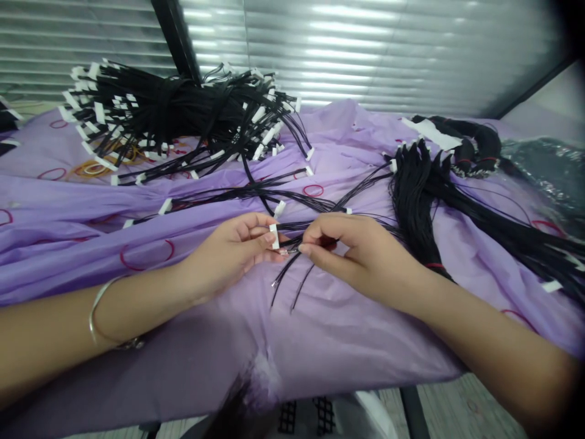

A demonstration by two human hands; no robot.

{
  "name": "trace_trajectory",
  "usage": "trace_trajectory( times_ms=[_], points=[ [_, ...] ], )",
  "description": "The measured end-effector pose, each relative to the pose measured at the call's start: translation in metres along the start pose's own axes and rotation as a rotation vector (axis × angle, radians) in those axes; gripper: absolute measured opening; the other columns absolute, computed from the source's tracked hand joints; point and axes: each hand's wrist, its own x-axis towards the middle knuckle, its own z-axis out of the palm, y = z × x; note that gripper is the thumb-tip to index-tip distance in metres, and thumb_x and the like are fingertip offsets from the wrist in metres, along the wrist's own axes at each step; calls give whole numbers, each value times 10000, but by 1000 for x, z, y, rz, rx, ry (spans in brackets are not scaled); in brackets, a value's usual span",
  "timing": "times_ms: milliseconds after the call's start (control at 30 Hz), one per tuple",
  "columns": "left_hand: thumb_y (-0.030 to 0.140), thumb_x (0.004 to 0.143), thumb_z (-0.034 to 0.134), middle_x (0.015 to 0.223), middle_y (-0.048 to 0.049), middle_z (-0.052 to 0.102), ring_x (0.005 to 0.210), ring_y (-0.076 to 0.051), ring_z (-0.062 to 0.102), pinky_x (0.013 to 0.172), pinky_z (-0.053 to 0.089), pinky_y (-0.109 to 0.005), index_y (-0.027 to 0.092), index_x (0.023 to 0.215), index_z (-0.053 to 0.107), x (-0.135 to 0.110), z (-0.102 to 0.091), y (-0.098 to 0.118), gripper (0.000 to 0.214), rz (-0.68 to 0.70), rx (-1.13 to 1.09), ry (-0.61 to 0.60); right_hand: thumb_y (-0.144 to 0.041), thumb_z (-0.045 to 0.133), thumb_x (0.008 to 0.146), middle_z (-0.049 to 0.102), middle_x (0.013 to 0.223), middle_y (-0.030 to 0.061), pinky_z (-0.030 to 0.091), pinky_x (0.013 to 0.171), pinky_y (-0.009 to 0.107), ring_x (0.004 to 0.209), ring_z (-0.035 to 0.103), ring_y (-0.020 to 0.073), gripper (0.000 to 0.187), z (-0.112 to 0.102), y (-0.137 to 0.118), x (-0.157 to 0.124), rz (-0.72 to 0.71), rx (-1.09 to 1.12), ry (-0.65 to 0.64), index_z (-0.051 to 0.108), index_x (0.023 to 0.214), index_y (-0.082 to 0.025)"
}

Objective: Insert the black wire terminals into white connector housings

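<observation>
Between the thumb and fingers of my left hand (242, 244) is a white connector (274, 236) with black wires running out to the right. My right hand (351, 244) pinches a thin black wire (296, 249) close to its metal-tipped end, right beside the connector. Whether that tip touches the connector, I cannot tell. Below my fingers, a few loose black wire ends (292, 305) hang over the purple cloth. Just behind my left hand lies another white connector (280, 209) on a black cable.
Purple cloth (365, 347) covers the table. At the back left is a big pile of black cables (169, 110) with white connectors. Black wire bundles (415, 195) lie to the right, near a clear plastic bag (548, 171). Red rubber bands (313, 190) are scattered about.
</observation>
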Motion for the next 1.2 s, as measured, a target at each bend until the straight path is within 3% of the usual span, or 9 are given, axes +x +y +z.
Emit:
trace_trajectory(
  times_ms=[100, 267, 1200],
  points=[
    [162, 779, 628, 794, -12, 658, 680, -100, 636, 701, 506, -226, 132, 897, 538, 0, -3, -2, 151, -3, 52, -43, -215, 531, 816, 544, 589, -47, 323, 487, 200, 532, 461, 73, 136, 5, 0, 0, 167, -20, 14, 581, 698, -170],
    [174, 784, 630, 754, 7, 657, 667, -96, 648, 672, 513, -204, 136, 895, 542, -1, -5, -1, 147, -25, 103, -55, -228, 523, 806, 519, 550, -58, 290, 465, 198, 494, 415, 64, 153, 11, 1, 3, 241, -37, 50, 586, 678, -173],
    [90, 819, 563, 705, 4, 682, 640, -102, 667, 594, 530, -173, 126, 852, 549, -4, 1, 1, 50, 2, 235, -77, -181, 506, 820, 568, 659, -14, 309, 572, 226, 618, 472, 95, 154, 21, 2, 4, 182, -88, 36, 559, 679, -155]
  ],
)
